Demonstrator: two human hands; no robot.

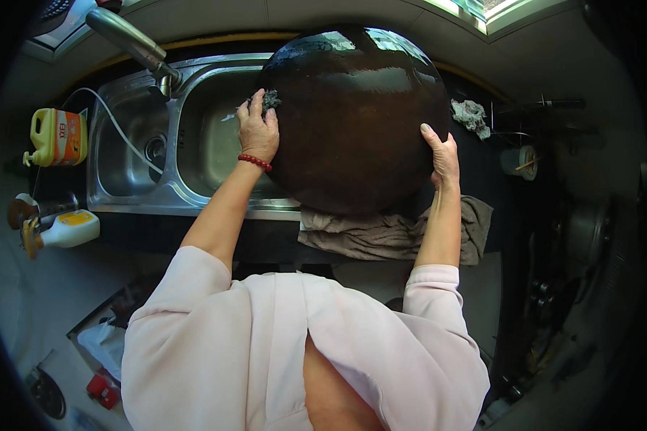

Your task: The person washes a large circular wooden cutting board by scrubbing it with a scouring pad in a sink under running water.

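A large round dark brown board or lid (350, 124), its surface shiny and seemingly wet, is held tilted over the right part of the steel sink (194, 199) and the counter. My left hand (259, 126), with a red bead bracelet at the wrist, presses a dark scouring pad (271, 101) to its left edge. On the opposite edge, my right hand (442, 153) grips the rim with the thumb on top; the other fingers are mostly hidden. A crumpled brown towel (366, 234) lies at the counter's front, below the round piece.
A steel faucet (135, 46) and a white hose (113, 126) reach over the sink. Left stand a yellow jug (59, 137) and a white spray bottle (70, 229). Right are a crumpled pale cloth (470, 117), a wire rack (509, 132) and a small cup (519, 162).
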